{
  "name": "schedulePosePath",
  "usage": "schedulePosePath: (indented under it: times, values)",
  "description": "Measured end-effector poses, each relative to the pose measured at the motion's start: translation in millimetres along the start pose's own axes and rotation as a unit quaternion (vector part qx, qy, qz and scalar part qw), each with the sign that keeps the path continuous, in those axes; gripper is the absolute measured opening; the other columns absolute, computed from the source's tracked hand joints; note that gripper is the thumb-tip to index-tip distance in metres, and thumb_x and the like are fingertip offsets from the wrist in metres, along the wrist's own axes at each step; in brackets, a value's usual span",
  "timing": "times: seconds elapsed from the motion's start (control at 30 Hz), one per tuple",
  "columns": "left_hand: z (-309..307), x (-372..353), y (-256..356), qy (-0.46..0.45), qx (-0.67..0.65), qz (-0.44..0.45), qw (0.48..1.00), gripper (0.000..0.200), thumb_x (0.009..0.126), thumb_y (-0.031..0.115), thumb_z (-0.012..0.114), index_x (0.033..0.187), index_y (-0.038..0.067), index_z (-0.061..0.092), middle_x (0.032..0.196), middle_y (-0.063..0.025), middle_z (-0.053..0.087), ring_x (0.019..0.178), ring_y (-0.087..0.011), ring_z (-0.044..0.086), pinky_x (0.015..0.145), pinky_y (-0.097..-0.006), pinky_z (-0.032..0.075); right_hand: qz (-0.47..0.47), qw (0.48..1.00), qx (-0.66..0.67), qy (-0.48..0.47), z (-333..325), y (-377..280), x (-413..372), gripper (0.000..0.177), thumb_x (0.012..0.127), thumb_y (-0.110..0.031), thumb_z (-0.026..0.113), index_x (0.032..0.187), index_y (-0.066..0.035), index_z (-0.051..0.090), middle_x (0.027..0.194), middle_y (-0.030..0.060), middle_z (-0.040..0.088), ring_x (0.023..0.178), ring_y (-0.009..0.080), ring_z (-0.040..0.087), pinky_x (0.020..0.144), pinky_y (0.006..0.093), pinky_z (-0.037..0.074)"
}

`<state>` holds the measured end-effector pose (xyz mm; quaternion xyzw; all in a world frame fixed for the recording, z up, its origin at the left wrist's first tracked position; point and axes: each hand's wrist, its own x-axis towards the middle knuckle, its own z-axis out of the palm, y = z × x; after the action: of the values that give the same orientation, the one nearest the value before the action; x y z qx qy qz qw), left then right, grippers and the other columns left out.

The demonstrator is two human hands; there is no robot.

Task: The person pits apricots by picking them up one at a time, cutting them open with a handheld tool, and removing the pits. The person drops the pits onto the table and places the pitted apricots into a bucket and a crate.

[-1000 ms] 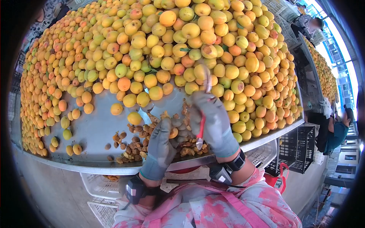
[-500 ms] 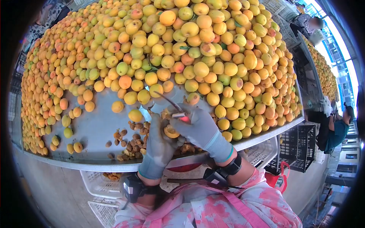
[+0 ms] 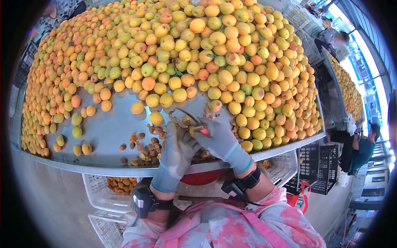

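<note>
Both hands wear grey gloves and meet above the front edge of the metal table (image 3: pixel 105 136). My right hand (image 3: pixel 217 138) is closed round a red-handled knife (image 3: pixel 188 115), its blade pointing up and left. In the fingers of my left hand (image 3: pixel 175 151) is an apricot piece (image 3: pixel 192 131), partly hidden by both hands and touching the knife. Brown pits (image 3: pixel 151 149) and scraps lie on the metal beside my left hand. A big heap of yellow-orange apricots (image 3: pixel 165 45) spreads behind the hands.
White crates (image 3: pixel 101 198) stand below the table edge, one holding orange pieces. Black crates (image 3: pixel 326 165) are at the right. A person in a dark green top (image 3: pixel 364 151) is at the far right, near another fruit-covered table (image 3: pixel 347 84). Other people are farther back.
The view has shifted slightly. The apricot piece has moved from low between the palms up to the fingertips, against the knife. More of the orange pieces in the lower crate now shows.
</note>
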<state>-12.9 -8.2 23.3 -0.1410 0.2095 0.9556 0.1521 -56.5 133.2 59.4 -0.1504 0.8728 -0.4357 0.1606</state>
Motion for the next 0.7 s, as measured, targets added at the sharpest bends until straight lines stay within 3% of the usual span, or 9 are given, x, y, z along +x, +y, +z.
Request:
schedulePosePath:
  times: [0.07, 0.13, 0.23, 0.4, 0.47, 0.5, 0.6, 0.63, 0.7]
  values:
    - [-5.1, -2.8, 0.4, 0.008, 0.014, -0.003, 1.000, 0.069, 0.095, 0.061, 0.039, 0.137, 0.006, 0.036, 0.134, -0.0138, 0.046, 0.120, -0.0248, 0.048, 0.103, -0.0457, 0.038, -0.007, 0.999, 0.048, -0.009, 0.3, 5.2, -0.8, 0.038, 0.086, -0.026, 0.061, 0.114, -0.001, 0.057, 0.090, 0.0158, 0.066, 0.082, 0.0310, 0.065, 0.071, 0.0372, 0.053]
    - [-2.9, -4.1, 1.1, 0.026, 0.034, 0.012, 0.999, 0.073, 0.094, 0.061, 0.039, 0.137, 0.002, 0.035, 0.133, -0.0151, 0.047, 0.120, -0.0265, 0.048, 0.104, -0.0454, 0.038, 0.136, 0.965, 0.221, -0.044, -8.3, -8.4, -3.8, 0.034, 0.087, -0.020, 0.060, 0.116, -0.001, 0.057, 0.086, 0.0085, 0.066, 0.070, 0.0175, 0.066, 0.059, 0.0282, 0.052]
    - [-0.5, -2.7, 1.4, 0.038, 0.052, 0.020, 0.998, 0.074, 0.095, 0.060, 0.038, 0.137, -0.001, 0.036, 0.131, -0.0159, 0.049, 0.119, -0.0278, 0.049, 0.104, -0.0442, 0.038, 0.169, 0.932, 0.318, -0.048, -10.0, 1.1, -7.3, 0.033, 0.088, -0.015, 0.059, 0.118, -0.001, 0.057, 0.087, 0.0044, 0.066, 0.067, 0.0075, 0.063, 0.053, 0.0215, 0.049]
    - [3.3, -2.0, -5.3, 0.033, 0.095, 0.002, 0.995, 0.066, 0.100, 0.053, 0.033, 0.136, -0.001, 0.040, 0.132, -0.0141, 0.050, 0.117, -0.0247, 0.051, 0.101, -0.0386, 0.041, 0.156, 0.920, 0.359, -0.004, -9.7, -14.3, -17.1, 0.035, 0.087, -0.017, 0.064, 0.118, -0.002, 0.057, 0.087, 0.0049, 0.067, 0.065, 0.0078, 0.062, 0.052, 0.0213, 0.049]
    - [-2.9, -3.8, -9.4, -0.049, 0.299, 0.056, 0.951, 0.061, 0.102, 0.047, 0.028, 0.139, -0.001, 0.039, 0.133, -0.0129, 0.050, 0.115, -0.0211, 0.052, 0.099, -0.0342, 0.042, 0.142, 0.938, 0.315, 0.012, -6.8, -9.5, -20.3, 0.035, 0.086, -0.019, 0.068, 0.115, -0.002, 0.058, 0.085, 0.0020, 0.067, 0.064, 0.0074, 0.061, 0.052, 0.0210, 0.049]
    - [1.0, -4.8, -10.7, -0.064, 0.298, 0.047, 0.951, 0.061, 0.102, 0.047, 0.028, 0.139, -0.001, 0.039, 0.133, -0.0129, 0.050, 0.115, -0.0211, 0.052, 0.099, -0.0342, 0.042, 0.144, 0.939, 0.312, 0.029, -9.0, -11.3, -24.0, 0.035, 0.086, -0.019, 0.068, 0.115, -0.002, 0.058, 0.085, 0.0020, 0.067, 0.064, 0.0074, 0.061, 0.052, 0.0210, 0.049]
    - [7.3, -6.8, -5.7, -0.087, 0.586, 0.177, 0.786, 0.064, 0.102, 0.048, 0.026, 0.146, 0.002, 0.031, 0.139, -0.0143, 0.045, 0.120, -0.0224, 0.050, 0.101, -0.0356, 0.041, 0.170, 0.948, 0.270, 0.014, -19.2, -13.8, -34.6, 0.031, 0.086, -0.020, 0.067, 0.111, -0.003, 0.059, 0.083, 0.0005, 0.064, 0.066, 0.0071, 0.060, 0.053, 0.0216, 0.049]
    - [9.0, -6.0, -7.8, -0.096, 0.587, 0.176, 0.784, 0.064, 0.102, 0.048, 0.026, 0.146, 0.002, 0.031, 0.139, -0.0143, 0.045, 0.120, -0.0224, 0.050, 0.101, -0.0356, 0.041, 0.170, 0.947, 0.271, 0.023, -23.1, -10.4, -40.2, 0.031, 0.086, -0.020, 0.067, 0.111, -0.003, 0.059, 0.083, 0.0005, 0.064, 0.066, 0.0071, 0.060, 0.053, 0.0216, 0.049]
    - [17.1, -9.9, -8.7, -0.198, 0.328, -0.020, 0.924, 0.069, 0.099, 0.052, 0.034, 0.144, 0.000, 0.032, 0.139, -0.0149, 0.045, 0.121, -0.0235, 0.051, 0.102, -0.0364, 0.041, 0.150, 0.942, 0.293, 0.069, -30.8, -3.3, -59.9, 0.032, 0.086, -0.019, 0.066, 0.113, -0.004, 0.058, 0.080, 0.0003, 0.062, 0.062, 0.0059, 0.058, 0.048, 0.0204, 0.045]
